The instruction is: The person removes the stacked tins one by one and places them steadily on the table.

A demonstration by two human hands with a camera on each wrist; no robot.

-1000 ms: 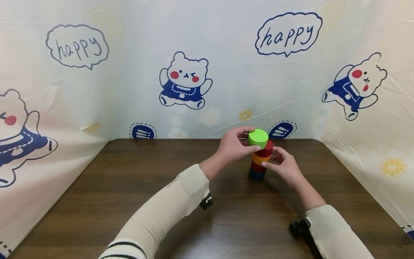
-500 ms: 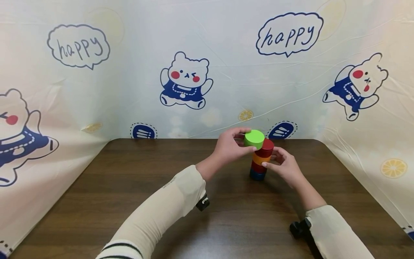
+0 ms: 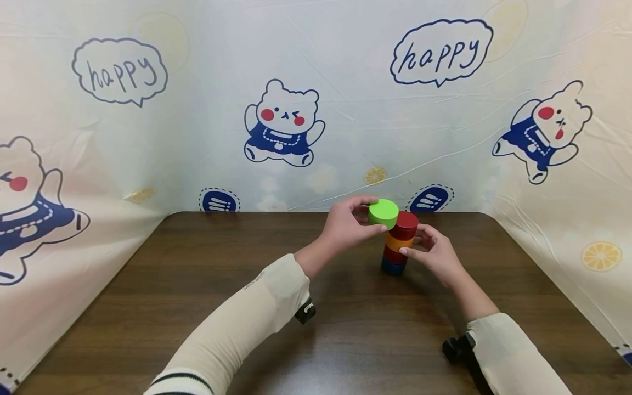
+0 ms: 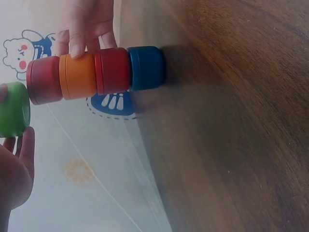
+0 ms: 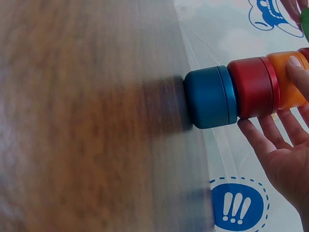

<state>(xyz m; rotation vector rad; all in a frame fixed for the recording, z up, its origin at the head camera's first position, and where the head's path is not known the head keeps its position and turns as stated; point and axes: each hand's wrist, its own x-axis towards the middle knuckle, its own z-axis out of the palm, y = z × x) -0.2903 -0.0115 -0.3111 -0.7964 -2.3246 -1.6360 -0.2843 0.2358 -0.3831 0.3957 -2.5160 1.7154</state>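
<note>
A stack of small round lidded tins rises from the table in the head view: a blue tin (image 3: pixel 393 266) at the bottom, then a red tin (image 5: pixel 254 87), an orange tin (image 3: pixel 399 243) and another red tin (image 3: pixel 405 225) on top. My left hand (image 3: pixel 346 222) grips a green tin (image 3: pixel 383 214) between thumb and fingers, up beside the top red tin and apart from it in the left wrist view. With its thumb on the orange tin and fingers behind the stack, my right hand (image 3: pixel 436 255) holds the tower from the right.
The dark wooden table (image 3: pixel 222 274) spreads in front and to both sides. A printed cloth (image 3: pixel 197 137) with bear drawings hangs behind it and along its sides. Black wrist cameras sit below both sleeves.
My left hand has moved the green tin left and slightly down, away from over the top red tin. The right hand and the stack stay in place.
</note>
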